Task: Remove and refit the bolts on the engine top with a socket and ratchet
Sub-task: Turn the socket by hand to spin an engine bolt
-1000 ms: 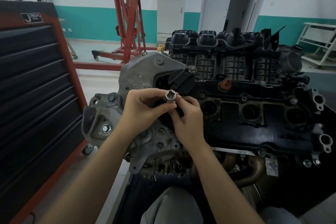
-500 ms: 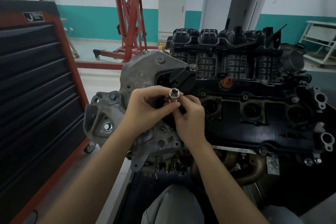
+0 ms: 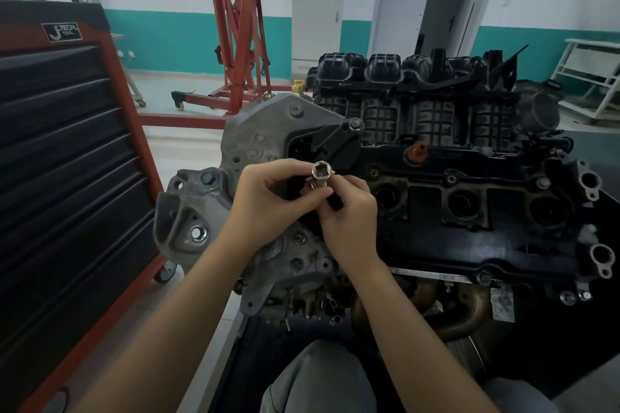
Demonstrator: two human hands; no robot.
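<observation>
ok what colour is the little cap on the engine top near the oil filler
Orange-red cap, on the black valve cover; clearest in the head view.

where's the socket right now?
Head view, centre: the socket is pinched between the left hand and right hand, square drive up, just in front of the black round cap.

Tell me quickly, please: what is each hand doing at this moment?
Left hand: fingers pinch the socket.
Right hand: fingers pinch the lower end of the same socket.
</observation>
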